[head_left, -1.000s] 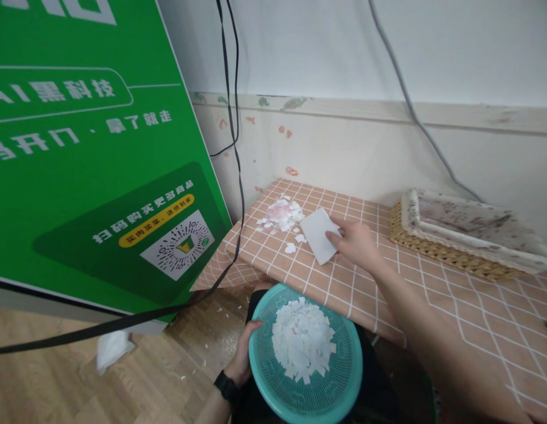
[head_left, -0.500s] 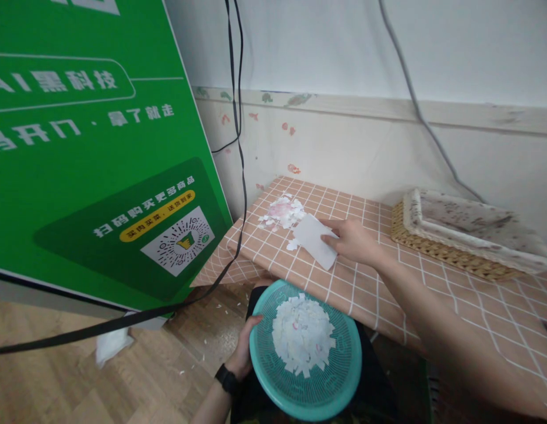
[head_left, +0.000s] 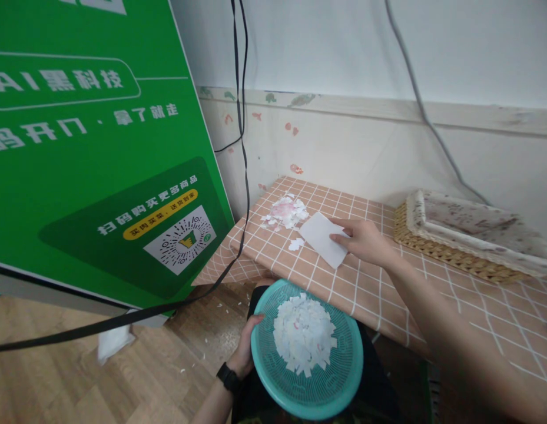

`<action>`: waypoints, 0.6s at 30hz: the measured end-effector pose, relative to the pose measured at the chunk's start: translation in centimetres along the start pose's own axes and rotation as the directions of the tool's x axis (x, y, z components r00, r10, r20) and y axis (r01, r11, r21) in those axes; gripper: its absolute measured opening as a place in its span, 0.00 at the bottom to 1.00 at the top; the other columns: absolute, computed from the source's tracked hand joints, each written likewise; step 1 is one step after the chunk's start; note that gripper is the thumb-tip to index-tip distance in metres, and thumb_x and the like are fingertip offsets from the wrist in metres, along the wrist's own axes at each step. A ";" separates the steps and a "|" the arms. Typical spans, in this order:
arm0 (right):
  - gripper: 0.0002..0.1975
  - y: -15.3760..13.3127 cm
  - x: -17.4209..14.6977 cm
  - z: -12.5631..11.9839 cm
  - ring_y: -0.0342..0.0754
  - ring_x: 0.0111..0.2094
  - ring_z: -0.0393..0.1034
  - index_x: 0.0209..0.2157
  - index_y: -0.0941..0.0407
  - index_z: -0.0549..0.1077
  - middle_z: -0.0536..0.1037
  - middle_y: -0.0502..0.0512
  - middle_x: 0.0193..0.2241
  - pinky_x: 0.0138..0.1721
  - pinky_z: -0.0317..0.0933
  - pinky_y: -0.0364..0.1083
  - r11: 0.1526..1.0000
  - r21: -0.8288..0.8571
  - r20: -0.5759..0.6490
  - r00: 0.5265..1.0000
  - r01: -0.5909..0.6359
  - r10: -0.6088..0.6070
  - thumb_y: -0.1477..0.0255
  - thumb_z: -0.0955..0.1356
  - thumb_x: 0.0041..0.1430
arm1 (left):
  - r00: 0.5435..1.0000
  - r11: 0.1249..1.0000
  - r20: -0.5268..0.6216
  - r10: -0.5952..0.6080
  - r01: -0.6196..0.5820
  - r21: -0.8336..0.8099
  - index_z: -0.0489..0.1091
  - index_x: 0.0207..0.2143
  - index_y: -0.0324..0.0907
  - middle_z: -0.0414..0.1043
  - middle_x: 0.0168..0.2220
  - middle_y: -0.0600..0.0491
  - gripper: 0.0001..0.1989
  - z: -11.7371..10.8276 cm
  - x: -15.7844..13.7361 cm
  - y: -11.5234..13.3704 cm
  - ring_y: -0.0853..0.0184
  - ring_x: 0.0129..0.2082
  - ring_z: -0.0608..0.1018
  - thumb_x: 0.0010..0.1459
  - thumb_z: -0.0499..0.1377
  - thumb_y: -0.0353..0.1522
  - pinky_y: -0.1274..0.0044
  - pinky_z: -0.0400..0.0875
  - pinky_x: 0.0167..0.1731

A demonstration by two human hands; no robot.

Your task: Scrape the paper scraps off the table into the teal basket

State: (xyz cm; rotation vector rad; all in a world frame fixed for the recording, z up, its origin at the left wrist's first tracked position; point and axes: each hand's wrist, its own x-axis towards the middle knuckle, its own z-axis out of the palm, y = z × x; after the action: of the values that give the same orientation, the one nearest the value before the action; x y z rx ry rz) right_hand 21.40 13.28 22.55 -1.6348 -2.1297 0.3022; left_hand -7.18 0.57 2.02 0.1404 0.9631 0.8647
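My left hand (head_left: 245, 348) grips the left rim of a teal plastic colander (head_left: 349, 377), thumb over the edge, below the table's front edge. Inside lies a heap of torn white paper scraps (head_left: 303, 335). Over the table, my right hand (head_left: 359, 238) pinches a white rectangular card (head_left: 322, 238) between thumb and fingers, its face tilted. Just left of the card sits a small clump of paper scraps (head_left: 295, 244). A larger, pink-tinged pile of scraps (head_left: 285, 211) lies farther back on the tabletop.
A brown checked cloth covers the table (head_left: 374, 294). At the right stands a lined wicker basket (head_left: 458, 247). A green machine (head_left: 96, 147) fills the left side, with a black strap (head_left: 244, 176) hanging before it. A white bag (head_left: 114, 341) lies on the floor.
My right hand has drawn the card slightly right, away from the small clump, which now shows fully apart from it. The left hand keeps its hold on the colander.
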 end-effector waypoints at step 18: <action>0.22 1.0 2.3 0.8 0.43 0.19 0.68 0.51 0.57 0.70 0.76 0.52 0.23 0.22 0.61 0.42 0.985 0.151 0.055 0.995 -0.086 0.078 0.71 0.65 0.52 | 0.999 1.000 0.033 0.010 -0.010 0.003 0.74 0.30 0.34 0.77 0.27 0.47 0.15 0.0 -0.1 0.0 0.64 0.25 0.76 0.51 0.58 0.39 0.74 0.69 0.31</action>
State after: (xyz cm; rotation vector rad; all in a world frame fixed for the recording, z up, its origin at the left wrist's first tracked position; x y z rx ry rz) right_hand 21.37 15.80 21.87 -1.6438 -2.0227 0.5231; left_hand -7.19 0.48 2.05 0.1619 0.9342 0.8677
